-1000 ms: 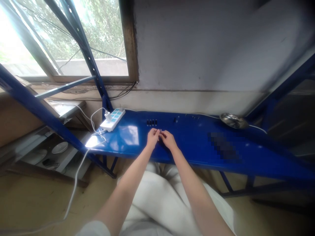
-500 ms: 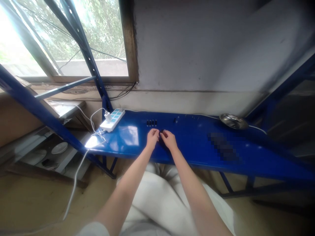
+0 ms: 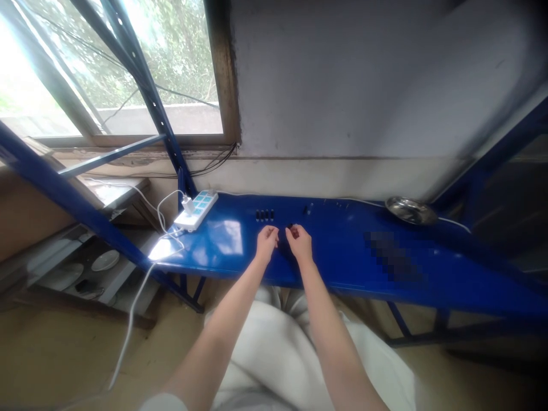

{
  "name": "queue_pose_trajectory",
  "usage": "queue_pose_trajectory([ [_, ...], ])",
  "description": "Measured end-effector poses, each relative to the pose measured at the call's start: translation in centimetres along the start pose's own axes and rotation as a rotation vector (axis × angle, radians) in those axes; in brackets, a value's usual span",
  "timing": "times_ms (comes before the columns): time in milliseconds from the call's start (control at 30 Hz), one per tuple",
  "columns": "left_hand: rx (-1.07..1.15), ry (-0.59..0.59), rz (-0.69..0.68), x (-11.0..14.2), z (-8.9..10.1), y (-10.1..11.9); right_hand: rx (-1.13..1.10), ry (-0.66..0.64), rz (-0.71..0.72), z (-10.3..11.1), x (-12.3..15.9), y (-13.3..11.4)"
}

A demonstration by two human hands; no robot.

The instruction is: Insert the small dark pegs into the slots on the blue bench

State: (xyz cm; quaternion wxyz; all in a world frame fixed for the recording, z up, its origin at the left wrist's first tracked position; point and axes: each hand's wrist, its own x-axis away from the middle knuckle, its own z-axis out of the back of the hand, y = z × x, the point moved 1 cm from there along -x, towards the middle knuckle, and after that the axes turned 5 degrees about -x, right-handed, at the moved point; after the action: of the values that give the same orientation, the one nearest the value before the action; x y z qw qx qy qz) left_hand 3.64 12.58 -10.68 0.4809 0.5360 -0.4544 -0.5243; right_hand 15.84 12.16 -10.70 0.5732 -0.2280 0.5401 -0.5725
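My left hand is raised over the blue table, its fingers pinched together. Whatever it may hold is too small to make out. A short gap to the right, my right hand has thumb and fingertips closed on a small black piece. Just beyond my hands, several small black cylinders with pale ends stand in a short row. Farther right are another small dark piece and a clear one beside it.
The blue table runs along the wall. A white power strip with a plugged-in cord lies at its left end. Tiny bits lie near the back edge, left of a shiny metal dish. Blue posts flank both sides.
My hands have moved apart, the right one shifting to the right with the small black piece. The row of cylinders stays in place.
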Motion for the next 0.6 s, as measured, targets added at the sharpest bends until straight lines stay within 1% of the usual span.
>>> queue_pose_trajectory([
  [300, -0.005, -0.005, 0.005, -0.1, 0.0, -0.2, 0.003, 0.026, -0.048, 0.3, 0.1, 0.3],
  [367, 0.0, 0.001, 0.012, -0.2, -0.1, -0.3, 0.006, 0.054, -0.065, 0.4, -0.1, 0.3],
  [500, -0.003, 0.002, 0.039, -0.2, -0.1, -0.2, 0.034, 0.148, -0.099, 1.3, -1.8, 1.1],
  [600, -0.013, -0.011, 0.051, -0.1, -0.1, -0.1, 0.087, 0.16, -0.113, 2.2, -4.1, 2.4],
])
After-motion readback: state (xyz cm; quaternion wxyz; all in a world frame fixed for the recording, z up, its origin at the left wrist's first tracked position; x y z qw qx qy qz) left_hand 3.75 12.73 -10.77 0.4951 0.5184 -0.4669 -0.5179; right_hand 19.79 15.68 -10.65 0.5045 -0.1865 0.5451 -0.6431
